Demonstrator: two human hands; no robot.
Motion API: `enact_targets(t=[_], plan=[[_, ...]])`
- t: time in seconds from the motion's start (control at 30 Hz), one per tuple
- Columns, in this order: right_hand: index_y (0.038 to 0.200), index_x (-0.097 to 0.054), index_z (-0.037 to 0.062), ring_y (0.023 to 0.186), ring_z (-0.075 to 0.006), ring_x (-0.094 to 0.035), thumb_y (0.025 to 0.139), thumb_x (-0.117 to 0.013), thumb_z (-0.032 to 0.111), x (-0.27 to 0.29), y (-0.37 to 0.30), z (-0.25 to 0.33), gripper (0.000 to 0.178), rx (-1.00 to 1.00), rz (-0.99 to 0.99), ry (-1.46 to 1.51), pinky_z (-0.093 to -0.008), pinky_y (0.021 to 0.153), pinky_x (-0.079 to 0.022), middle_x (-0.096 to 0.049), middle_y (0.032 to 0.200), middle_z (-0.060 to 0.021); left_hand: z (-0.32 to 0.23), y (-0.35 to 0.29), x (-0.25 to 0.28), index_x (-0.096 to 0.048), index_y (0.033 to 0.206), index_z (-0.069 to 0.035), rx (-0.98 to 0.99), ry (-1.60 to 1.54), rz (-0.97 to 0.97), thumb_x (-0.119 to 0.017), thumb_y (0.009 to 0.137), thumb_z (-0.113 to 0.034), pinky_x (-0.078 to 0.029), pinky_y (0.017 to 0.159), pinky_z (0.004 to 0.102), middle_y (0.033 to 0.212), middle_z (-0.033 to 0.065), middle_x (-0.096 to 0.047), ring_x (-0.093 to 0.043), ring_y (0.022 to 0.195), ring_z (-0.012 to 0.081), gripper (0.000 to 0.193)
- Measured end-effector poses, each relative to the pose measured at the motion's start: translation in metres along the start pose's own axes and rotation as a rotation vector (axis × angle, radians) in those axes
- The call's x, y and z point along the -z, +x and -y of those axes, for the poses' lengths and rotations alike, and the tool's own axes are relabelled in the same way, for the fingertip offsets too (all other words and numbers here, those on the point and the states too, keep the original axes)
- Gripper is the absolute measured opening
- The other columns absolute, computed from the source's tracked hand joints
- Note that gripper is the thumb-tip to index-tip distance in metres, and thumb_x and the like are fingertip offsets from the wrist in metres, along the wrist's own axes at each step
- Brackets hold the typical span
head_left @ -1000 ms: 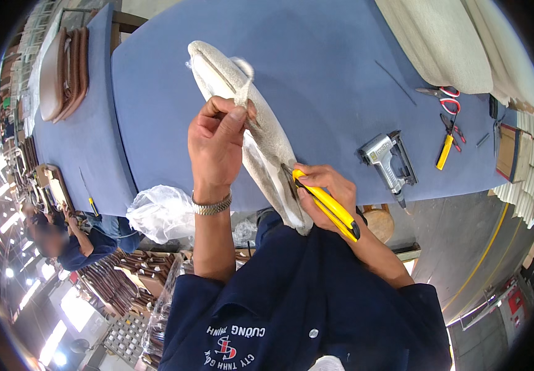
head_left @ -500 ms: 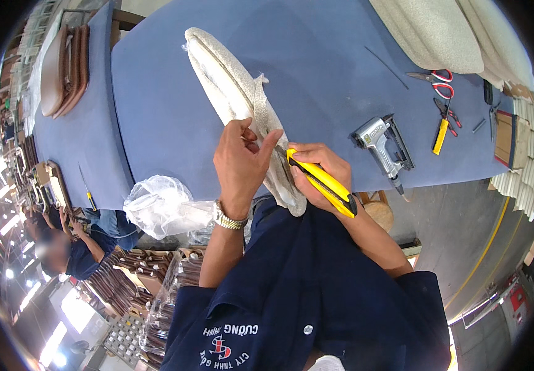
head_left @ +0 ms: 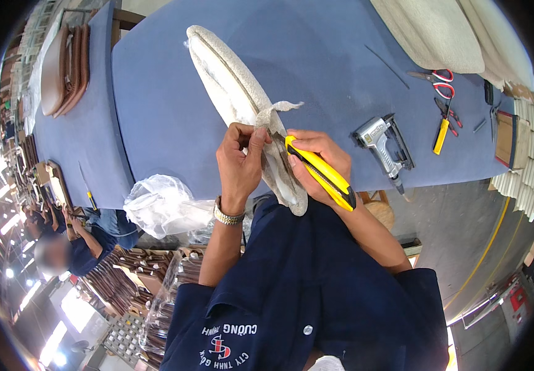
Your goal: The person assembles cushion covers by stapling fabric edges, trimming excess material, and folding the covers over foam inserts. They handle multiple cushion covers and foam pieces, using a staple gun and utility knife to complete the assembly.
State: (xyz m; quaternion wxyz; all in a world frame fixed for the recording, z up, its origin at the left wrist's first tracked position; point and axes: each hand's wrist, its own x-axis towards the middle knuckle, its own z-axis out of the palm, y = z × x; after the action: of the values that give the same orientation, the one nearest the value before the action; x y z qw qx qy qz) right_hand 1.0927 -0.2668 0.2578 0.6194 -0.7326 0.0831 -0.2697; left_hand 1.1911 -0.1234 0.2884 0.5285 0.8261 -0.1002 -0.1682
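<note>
A long upholstered cushion [head_left: 230, 68] in light grey-beige fabric stands on edge across the near side of the blue table, its near end against my shirt. My right hand [head_left: 324, 162] is wrapped round a yellow and black utility knife [head_left: 321, 173], its tip at the cushion's edge. With thumb and fingers my left hand [head_left: 242, 154] pinches a strip of the fabric [head_left: 268, 116] just left of the knife tip. The strip's loose end sticks up and out to the right. The blade itself is mostly hidden against the fabric.
On the blue table [head_left: 316, 68] to the right lie a staple gun [head_left: 381, 148], red-handled scissors [head_left: 443, 83], and yellow-handled pliers [head_left: 442, 133]. Fabric-covered pieces [head_left: 431, 31] lie far right. Crumpled clear plastic [head_left: 165, 207] hangs at the near left edge. A co-worker [head_left: 87, 241] is at left.
My left thumb and fingers have closed on the fabric strip. The strip's loose end now stands out farther to the right, and the knife has shifted slightly away from me.
</note>
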Motion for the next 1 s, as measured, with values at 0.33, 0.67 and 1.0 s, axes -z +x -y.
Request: enact_targets(t=[0.33, 0.67, 1.0], plan=[[0.103, -0.064, 0.0008, 0.099, -0.0315, -0.077, 0.083, -0.074, -0.006, 0.005, -0.005, 0.006, 0.023, -0.013, 0.103, -0.102, -0.0352, 0.082, -0.061, -0.074, 0.108, -0.0238, 0.011, 0.009, -0.002, -0.062, 0.093, -0.002, 0.054, -0.196, 0.049, -0.067, 0.104, -0.021, -0.042, 0.057, 0.0208, 0.078, -0.0004, -0.068, -0.053, 0.066, 0.0022, 0.023], [0.099, -0.065, 0.0027, 0.095, -0.0288, -0.077, 0.081, -0.076, -0.004, 0.011, -0.021, 0.010, 0.023, -0.042, 0.068, -0.057, -0.0331, 0.080, -0.061, -0.076, 0.109, -0.0187, 0.018, 0.012, -0.001, -0.064, 0.093, -0.003, 0.179, -0.425, 0.086, -0.067, 0.105, -0.019, -0.042, 0.069, 0.0222, 0.083, 0.0007, -0.067, -0.054, 0.074, 0.0052, 0.019], [0.102, -0.064, 0.0011, 0.101, -0.0290, -0.076, 0.085, -0.074, -0.005, 0.024, -0.042, 0.022, 0.020, -0.146, 0.098, -0.008, -0.0350, 0.084, -0.060, -0.073, 0.105, -0.0199, 0.026, 0.012, 0.002, -0.063, 0.097, -0.005, 0.254, -0.699, 0.159, -0.065, 0.105, -0.018, -0.044, 0.073, 0.0238, 0.087, 0.0023, -0.066, -0.056, 0.076, 0.0085, 0.015]])
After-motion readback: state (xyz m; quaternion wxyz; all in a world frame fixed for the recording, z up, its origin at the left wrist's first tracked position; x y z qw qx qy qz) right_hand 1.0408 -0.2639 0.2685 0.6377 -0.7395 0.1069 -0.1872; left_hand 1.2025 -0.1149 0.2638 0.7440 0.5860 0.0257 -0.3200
